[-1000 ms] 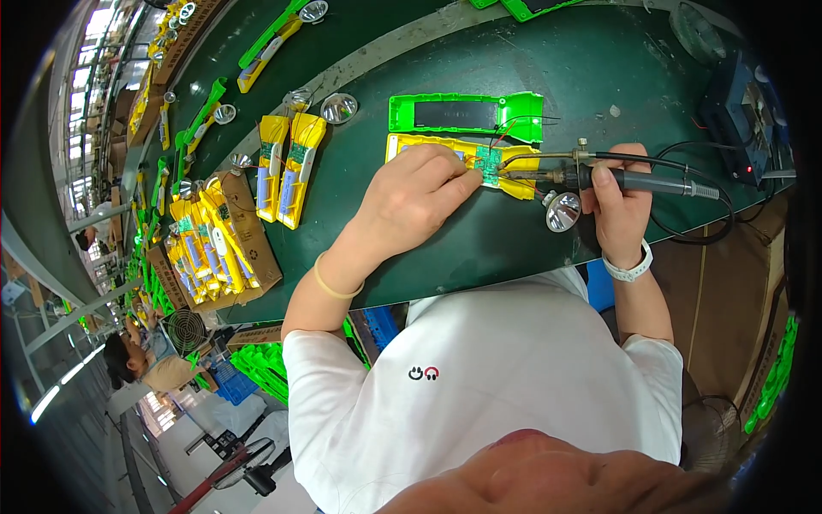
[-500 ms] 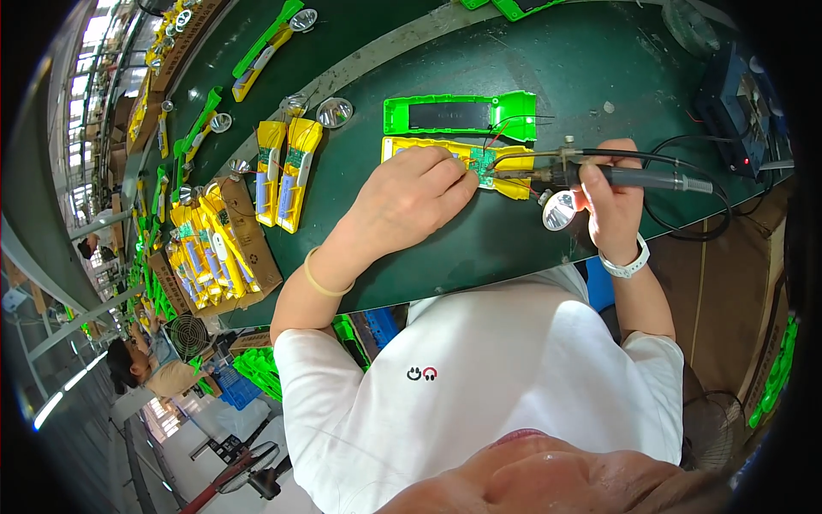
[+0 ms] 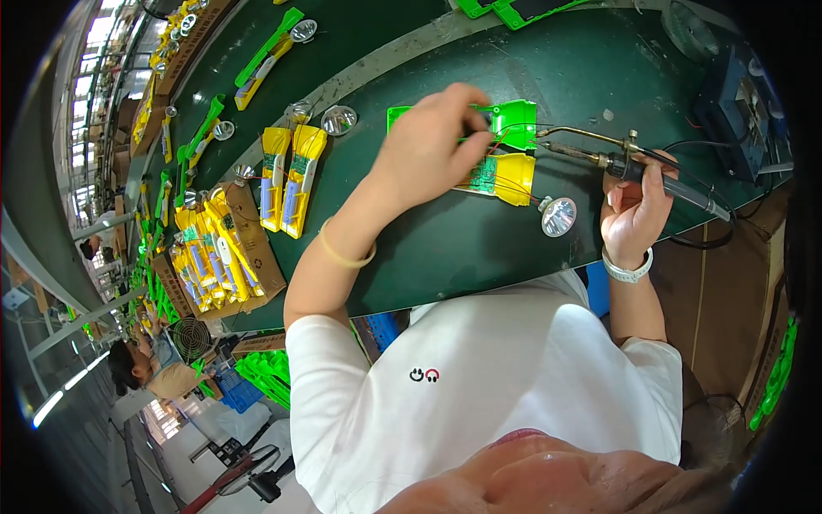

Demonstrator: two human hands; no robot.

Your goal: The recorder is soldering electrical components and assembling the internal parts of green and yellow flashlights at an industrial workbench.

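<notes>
My right hand grips the black handle of a soldering iron with a brass solder-feed tube. The iron's tip points left, beside the wide end of a green plastic casing half. Over that casing, my left hand is bent, its thumb and fingertips drawn close near thin red and black wires. It is slightly blurred, and what it pinches is too small to make out. Just below lies a yellow casing half with a green circuit board, partly hidden by my left hand. A wired round reflector lamp rests beside it.
Two yellow casing halves with blue batteries lie to the left, near another reflector. A cardboard box holds several more. A dark blue soldering station stands at the right, its cable looping along the table edge.
My left hand has lifted off the yellow casing and moved up over the green one. The soldering iron has drawn back from the circuit board and tilted, its tip now higher.
</notes>
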